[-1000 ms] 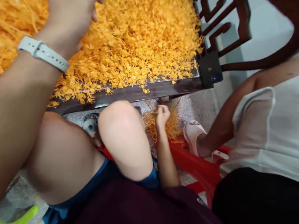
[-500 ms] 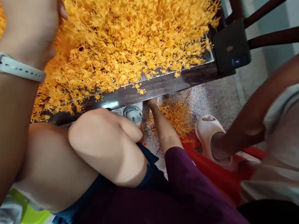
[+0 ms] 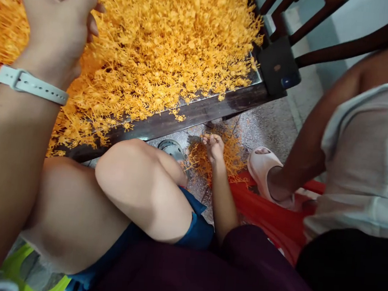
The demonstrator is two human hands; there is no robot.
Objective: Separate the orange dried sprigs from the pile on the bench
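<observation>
My left hand (image 3: pixel 57 25), with a pale watch strap on its wrist, is closed at the upper left. Its thumb and finger pinch a thin orange plastic strand, partly hidden by the hand. Beneath it spreads a thick heap of small orange plastic pieces (image 3: pixel 176 40), spidery with thin legs, on a dark wooden bench (image 3: pixel 196 114). Low beside the bench, my right hand (image 3: pixel 214 148) has its fingers curled together above a pile of thin orange plastic strands (image 3: pixel 231 160) on the floor. A bit of orange shows at its fingertips, too small to make out clearly.
A dark phone (image 3: pixel 278 67) leans at the bench's corner by the carved armrest. Another person's leg and pale slipper (image 3: pixel 263 169) are at the right, over a red plastic stool (image 3: pixel 266 215). My knees (image 3: pixel 124 162) are close to the bench edge. Something lime green (image 3: pixel 17 266) lies lower left.
My right hand reached down under the bench edge, out of sight, then came back up above the floor pile. My left hand stays pinched over the heap as the view shifts.
</observation>
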